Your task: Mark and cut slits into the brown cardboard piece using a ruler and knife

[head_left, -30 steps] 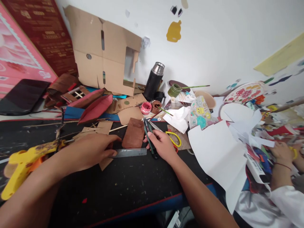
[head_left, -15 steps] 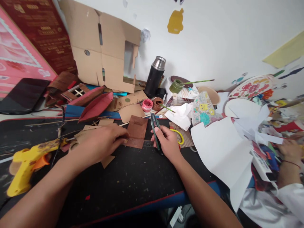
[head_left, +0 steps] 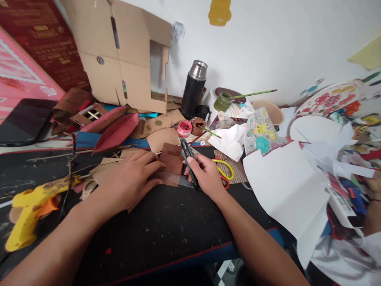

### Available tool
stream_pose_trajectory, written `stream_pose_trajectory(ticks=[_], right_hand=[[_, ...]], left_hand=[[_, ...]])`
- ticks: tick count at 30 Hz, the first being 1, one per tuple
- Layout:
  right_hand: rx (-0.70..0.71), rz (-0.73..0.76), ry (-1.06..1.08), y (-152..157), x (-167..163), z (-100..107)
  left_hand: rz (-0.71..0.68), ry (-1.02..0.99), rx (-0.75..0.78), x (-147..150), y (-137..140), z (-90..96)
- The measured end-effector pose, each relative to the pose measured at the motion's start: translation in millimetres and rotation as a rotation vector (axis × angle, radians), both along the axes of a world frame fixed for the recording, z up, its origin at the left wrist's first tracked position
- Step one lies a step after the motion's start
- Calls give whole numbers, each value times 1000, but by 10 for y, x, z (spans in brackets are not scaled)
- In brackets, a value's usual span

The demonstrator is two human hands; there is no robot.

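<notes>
A clear ruler (head_left: 171, 178) lies across a small brown-painted cardboard piece (head_left: 172, 159) on the black mat. My left hand (head_left: 135, 178) presses the ruler's left end, fingers bent and thumb along its near edge. In my right hand (head_left: 204, 172) is a utility knife (head_left: 188, 159), gripped with the thumb on top, its upper end pointing away from me. The knife stands at the cardboard's right edge, over the ruler's right end. Whether its blade touches anything cannot be seen. Cardboard scraps (head_left: 104, 171) lie partly beneath my left hand and forearm.
A yellow glue gun (head_left: 29, 210) lies left. Yellow-handled scissors (head_left: 226, 169) rest on corrugated cardboard right of my hand. Behind are a pink paint jar (head_left: 184, 129), a brown paint jar (head_left: 198, 126) and a black thermos (head_left: 193, 91). White paper (head_left: 282, 190) overhangs right, near another person's arm.
My right hand has brought the knife slightly left, against the cardboard's edge. My left hand's fingers have spread forward a little over the ruler's end. The view has shifted slightly.
</notes>
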State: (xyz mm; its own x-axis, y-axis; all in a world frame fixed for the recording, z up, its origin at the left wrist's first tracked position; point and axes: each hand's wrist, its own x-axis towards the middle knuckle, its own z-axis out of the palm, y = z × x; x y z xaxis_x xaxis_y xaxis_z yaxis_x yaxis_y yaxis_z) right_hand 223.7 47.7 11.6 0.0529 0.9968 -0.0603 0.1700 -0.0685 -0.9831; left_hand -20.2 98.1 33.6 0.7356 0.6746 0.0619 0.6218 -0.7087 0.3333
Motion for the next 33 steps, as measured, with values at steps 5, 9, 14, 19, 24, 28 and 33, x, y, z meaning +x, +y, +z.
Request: stream_pose_trajectory(ticks=[5,9,14,19,24,28,33], right_hand=[[18,-7,-33,-29,-2,-44],[11,-28,-23,-46,2,-35],[10,-15,-14,-64,14,-44],[7,-9,-63,-76,19,-57],[11,-19,-68,-80,15,-45],[23,-72,-39,-89,15,-15],[37,-107,-3,-96,19,6]], left_hand=[[-1,33,-30,-22,-55,-30],[-5,-9,-43,-35,-68,-51],[-1,35,-80,-57,-47,-21],[20,73,-125,-97,-12,25],[66,70,-155,-146,2,46],[68,42,-135,-168,8,54],[34,46,-131,-168,37,43]])
